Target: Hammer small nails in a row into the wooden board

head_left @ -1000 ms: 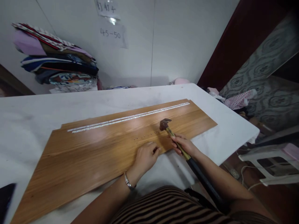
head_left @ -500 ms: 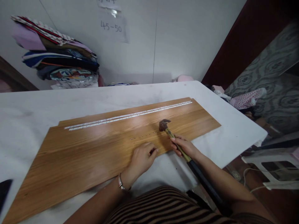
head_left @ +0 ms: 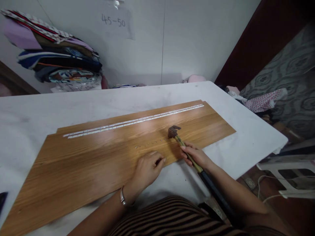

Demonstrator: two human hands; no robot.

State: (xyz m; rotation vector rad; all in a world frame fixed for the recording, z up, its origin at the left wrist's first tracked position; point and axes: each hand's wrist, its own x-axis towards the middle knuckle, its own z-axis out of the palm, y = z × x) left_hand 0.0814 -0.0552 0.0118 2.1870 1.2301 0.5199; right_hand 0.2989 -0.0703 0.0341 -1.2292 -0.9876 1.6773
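A claw hammer is in my right hand, whose fingers wrap round the yellow part of its handle. The rusty head hangs over a wooden board or touches it; I cannot tell which. My left hand rests near the board's front edge, fingers curled in; whatever they may hold is hidden. Small nails or holes form a row across the board, between my left hand and the hammer head. Two pale strips run side by side along the board's far part.
The board lies on a white table. Folded fabrics are stacked behind it at the left, against a wall with a paper sign. At the right stand a white stool and dotted cloth. A dark object sits far left.
The camera view has shifted slightly. Both hands and the hammer keep nearly the same places over the board.
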